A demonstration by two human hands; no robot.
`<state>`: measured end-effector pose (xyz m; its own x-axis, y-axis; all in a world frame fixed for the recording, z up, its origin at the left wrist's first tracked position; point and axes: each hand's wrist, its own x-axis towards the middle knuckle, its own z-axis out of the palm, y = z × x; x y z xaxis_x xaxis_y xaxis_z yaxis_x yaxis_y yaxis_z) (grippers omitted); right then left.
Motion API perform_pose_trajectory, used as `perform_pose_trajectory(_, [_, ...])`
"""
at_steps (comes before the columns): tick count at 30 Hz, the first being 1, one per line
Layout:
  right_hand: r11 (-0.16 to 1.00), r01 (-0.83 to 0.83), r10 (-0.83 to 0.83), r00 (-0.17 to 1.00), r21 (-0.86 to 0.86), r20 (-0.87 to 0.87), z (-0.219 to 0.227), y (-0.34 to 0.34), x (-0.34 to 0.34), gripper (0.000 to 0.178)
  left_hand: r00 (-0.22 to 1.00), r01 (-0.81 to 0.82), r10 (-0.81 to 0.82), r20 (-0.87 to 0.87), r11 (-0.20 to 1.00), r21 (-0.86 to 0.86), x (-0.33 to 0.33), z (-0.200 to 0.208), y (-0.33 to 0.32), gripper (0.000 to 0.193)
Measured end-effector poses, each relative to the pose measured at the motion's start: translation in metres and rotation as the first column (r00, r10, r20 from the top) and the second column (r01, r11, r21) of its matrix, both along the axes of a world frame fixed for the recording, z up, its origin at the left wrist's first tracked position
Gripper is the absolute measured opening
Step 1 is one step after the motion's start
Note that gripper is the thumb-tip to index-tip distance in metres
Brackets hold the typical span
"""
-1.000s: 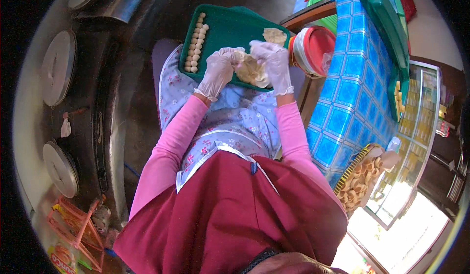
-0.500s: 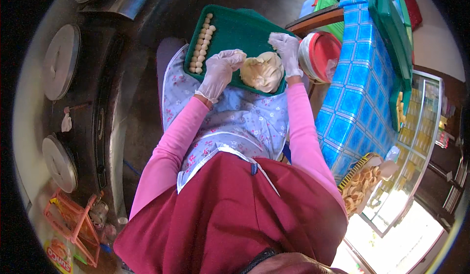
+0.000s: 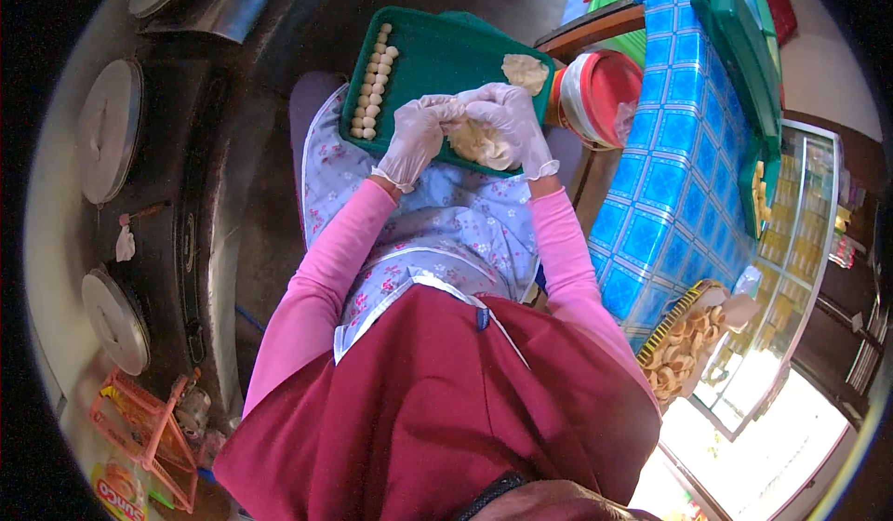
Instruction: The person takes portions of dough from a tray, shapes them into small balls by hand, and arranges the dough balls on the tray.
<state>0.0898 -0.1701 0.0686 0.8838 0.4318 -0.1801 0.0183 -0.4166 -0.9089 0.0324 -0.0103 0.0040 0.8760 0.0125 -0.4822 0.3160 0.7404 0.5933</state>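
My gloved left hand (image 3: pixel 414 140) and gloved right hand (image 3: pixel 513 123) meet fingertip to fingertip over the near side of a green tray (image 3: pixel 437 56). The left fingers pinch a small piece of dough, mostly hidden by the gloves. Curled inward against them, the right fingers are closed, and what they hold cannot be made out. Just under the hands sits a large pale lump of dough (image 3: pixel 486 145), partly covered by them. A flatter piece of dough (image 3: pixel 526 73) lies at the tray's right side. Small dough balls (image 3: pixel 374 88) stand in rows along its left edge.
The tray rests on my lap over a flowered apron (image 3: pixel 428 214). To the right are a red-lidded tub (image 3: pixel 612 93), a table with blue checked cloth (image 3: pixel 637 205) and a basket of small brown shells (image 3: pixel 684 354). A dark stove-like unit with round lids (image 3: pixel 112 130) stands left.
My right hand has come left and nearer, leaving the flat piece of dough on the tray. It now meets my left hand above the big lump. The view has shifted slightly.
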Motion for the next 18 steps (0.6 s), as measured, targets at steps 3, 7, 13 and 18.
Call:
perform_pose_trajectory(3, [0.989, 0.148, -0.146, 0.985, -0.018, 0.091, -0.014, -0.009, 0.026, 0.024, 0.997, -0.072, 0.072, -0.016, 0.997, -0.019, -0.004, 0.007, 0.004, 0.017])
perform_pose_trajectory(7, [0.778, 0.404, 0.070, 0.705, -0.481, 0.706, -0.060, -0.059, 0.078, 0.027, 0.999, 0.021, -0.021, 0.027, 1.000, -0.001, 0.000, 0.011, 0.005, 0.024])
perform_pose_trajectory(13, [0.598, 0.353, 0.350, 0.693, -0.720, 0.631, -0.058, -0.058, 0.064, 0.021, 0.995, 0.059, -0.046, 0.093, 0.987, -0.147, -0.003, 0.016, 0.017, 0.026])
perform_pose_trajectory(18, [0.992, -0.053, 0.025, 0.972, 0.111, 0.233, -0.030, -0.014, -0.002, 0.020, 0.992, 0.079, -0.073, 0.105, 0.995, -0.053, -0.001, 0.003, 0.012, 0.022])
